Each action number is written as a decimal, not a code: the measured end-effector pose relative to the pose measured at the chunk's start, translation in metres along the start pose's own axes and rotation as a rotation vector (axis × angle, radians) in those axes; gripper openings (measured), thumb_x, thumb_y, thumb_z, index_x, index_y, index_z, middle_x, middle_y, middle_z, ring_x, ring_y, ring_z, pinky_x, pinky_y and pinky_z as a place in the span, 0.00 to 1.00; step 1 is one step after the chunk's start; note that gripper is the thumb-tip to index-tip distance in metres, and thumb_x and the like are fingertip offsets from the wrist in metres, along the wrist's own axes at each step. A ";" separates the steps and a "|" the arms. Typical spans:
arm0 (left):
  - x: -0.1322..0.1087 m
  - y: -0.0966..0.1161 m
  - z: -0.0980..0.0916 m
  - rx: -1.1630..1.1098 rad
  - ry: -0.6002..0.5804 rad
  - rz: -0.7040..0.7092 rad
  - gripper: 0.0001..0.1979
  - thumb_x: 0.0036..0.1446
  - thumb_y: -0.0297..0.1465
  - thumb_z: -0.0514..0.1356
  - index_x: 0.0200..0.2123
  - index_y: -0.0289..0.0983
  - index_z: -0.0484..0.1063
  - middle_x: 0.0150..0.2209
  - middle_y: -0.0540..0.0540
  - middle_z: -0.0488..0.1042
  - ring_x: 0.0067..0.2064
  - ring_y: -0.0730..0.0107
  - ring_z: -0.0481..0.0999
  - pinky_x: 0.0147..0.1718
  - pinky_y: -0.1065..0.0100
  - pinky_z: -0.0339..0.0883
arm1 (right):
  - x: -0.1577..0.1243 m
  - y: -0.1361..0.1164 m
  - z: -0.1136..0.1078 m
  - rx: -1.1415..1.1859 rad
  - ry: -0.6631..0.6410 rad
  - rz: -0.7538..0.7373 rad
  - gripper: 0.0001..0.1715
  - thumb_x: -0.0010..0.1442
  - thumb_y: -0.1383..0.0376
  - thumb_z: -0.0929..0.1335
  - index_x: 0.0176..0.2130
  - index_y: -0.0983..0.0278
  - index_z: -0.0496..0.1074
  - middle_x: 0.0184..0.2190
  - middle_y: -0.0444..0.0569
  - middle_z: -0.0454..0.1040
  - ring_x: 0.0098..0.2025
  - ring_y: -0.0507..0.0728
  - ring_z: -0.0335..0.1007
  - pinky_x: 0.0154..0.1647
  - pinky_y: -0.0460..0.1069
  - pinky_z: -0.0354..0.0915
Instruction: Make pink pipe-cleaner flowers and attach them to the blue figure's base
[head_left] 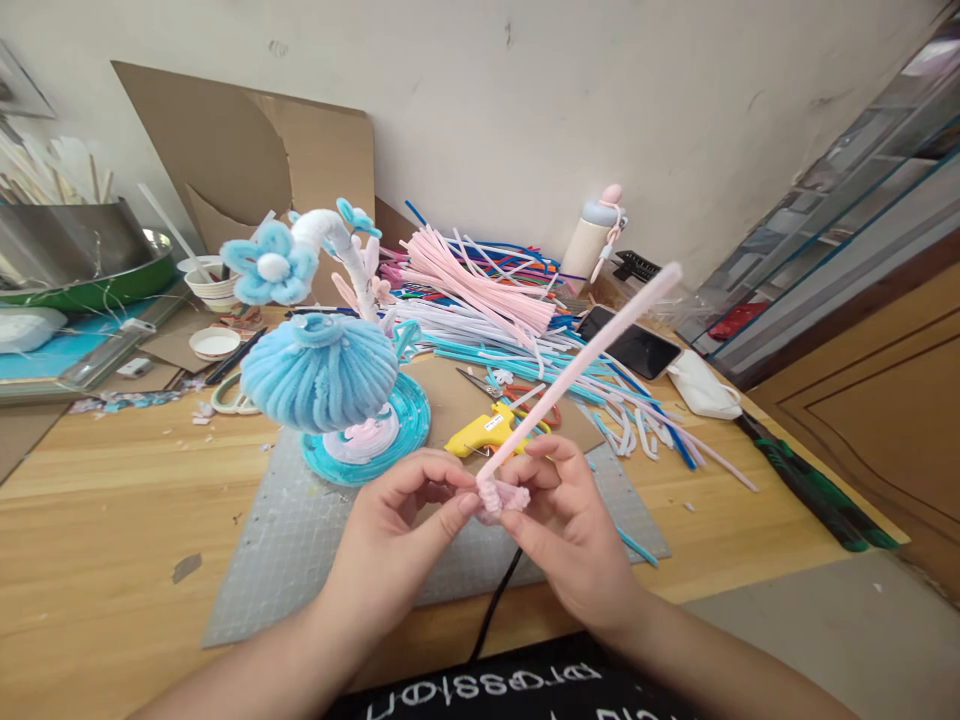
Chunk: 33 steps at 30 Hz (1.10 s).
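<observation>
Pipe cleaner (577, 374), pinched by left hand (409, 515) and right hand (574, 535), looks partly shaped: one end bunched up, the long tail unbent.

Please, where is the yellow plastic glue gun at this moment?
In the head view, the glue gun lies near the middle, right of the round turquoise fuzzy base, beyond the left hand.

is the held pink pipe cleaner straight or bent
Bent: the pink pipe cleaner runs straight, then turns into a small bunch at the fingertips.
</observation>
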<state>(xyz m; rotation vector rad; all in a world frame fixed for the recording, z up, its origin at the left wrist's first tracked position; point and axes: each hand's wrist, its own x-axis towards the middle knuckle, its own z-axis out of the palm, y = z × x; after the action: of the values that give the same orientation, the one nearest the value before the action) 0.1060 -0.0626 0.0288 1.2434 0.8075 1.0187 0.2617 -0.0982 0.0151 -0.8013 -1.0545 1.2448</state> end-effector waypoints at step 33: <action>-0.005 0.009 -0.005 0.766 -0.106 0.629 0.11 0.51 0.20 0.60 0.35 0.40 0.70 0.37 0.45 0.75 0.42 0.64 0.72 0.41 0.63 0.65 | 0.066 -0.007 -0.059 -1.580 -0.213 0.175 0.09 0.52 0.58 0.70 0.32 0.61 0.72 0.34 0.51 0.74 0.32 0.57 0.68 0.26 0.49 0.51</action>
<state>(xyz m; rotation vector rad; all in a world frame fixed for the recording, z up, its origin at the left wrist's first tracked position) 0.0977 -0.0656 0.0367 2.2878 0.7605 1.1553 0.3192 -0.0309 0.0143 -1.9603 -2.1701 0.3949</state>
